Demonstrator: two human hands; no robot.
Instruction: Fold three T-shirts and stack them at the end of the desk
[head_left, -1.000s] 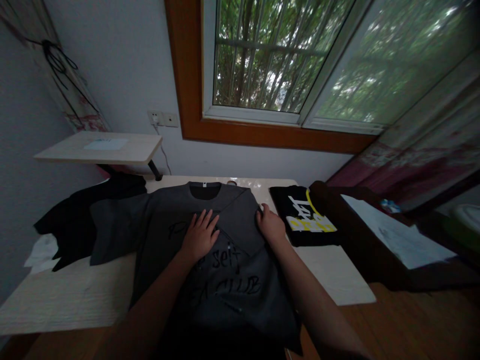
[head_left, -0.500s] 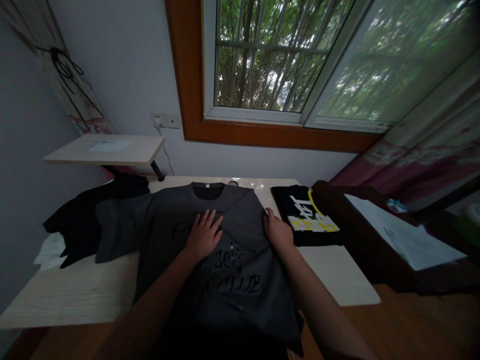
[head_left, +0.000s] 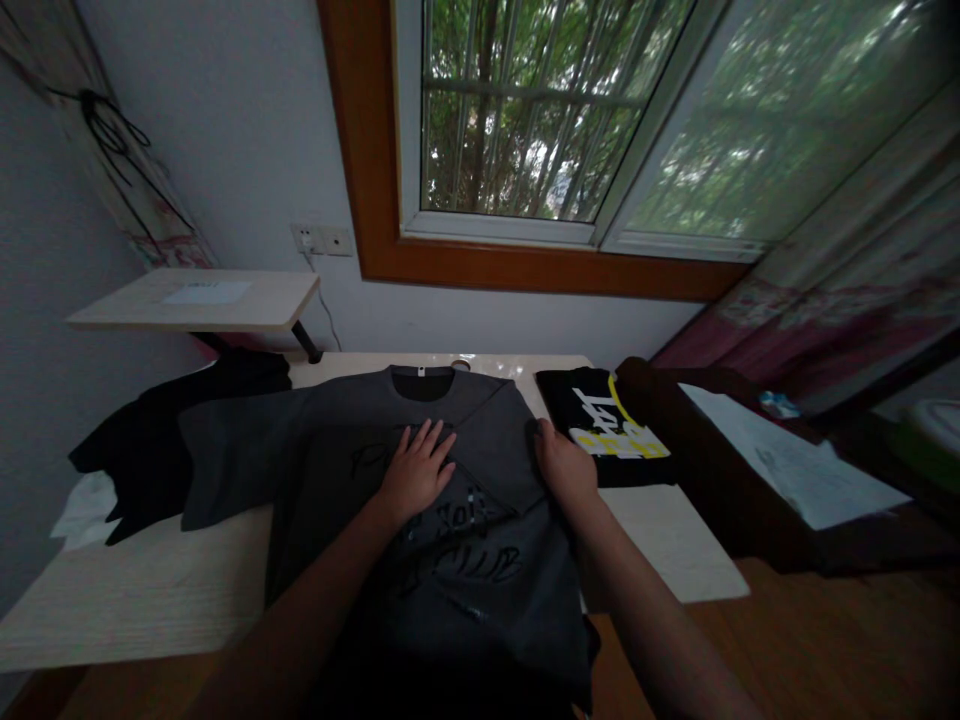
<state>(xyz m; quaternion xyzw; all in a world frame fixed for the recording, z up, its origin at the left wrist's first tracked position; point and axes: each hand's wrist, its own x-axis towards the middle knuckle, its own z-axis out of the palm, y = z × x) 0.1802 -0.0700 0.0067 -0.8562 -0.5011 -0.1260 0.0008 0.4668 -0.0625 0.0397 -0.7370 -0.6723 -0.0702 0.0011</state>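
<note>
While a tied-back curtain (head_left: 120,160) hangs in the far left corner, a white cloth (head_left: 84,505) pokes out from under a heap of black clothing (head_left: 165,420) on the pale table (head_left: 172,570). Above the heap juts a small raised shelf (head_left: 277,300) with a piece of paper (head_left: 206,292) on it. Next comes the grey shirt (head_left: 487,535), spread front up across the middle of the table, its collar toward the wall, one sleeve stretched out to the left and its lower part nearest the person. The left hand (head_left: 417,475) lies flat on the shirt's chest, below the collar, fingers apart. The right hand (head_left: 568,470) is at the shirt's right edge, fingers curled together; their tips are hidden, so I cannot tell how firmly they grip the fabric. Just beyond that hand rests a folded black shirt (head_left: 600,405) with white and yellow print. Farther right, a large sheet (head_left: 795,465) lies on a dark brown surface (head_left: 757,510).
</note>
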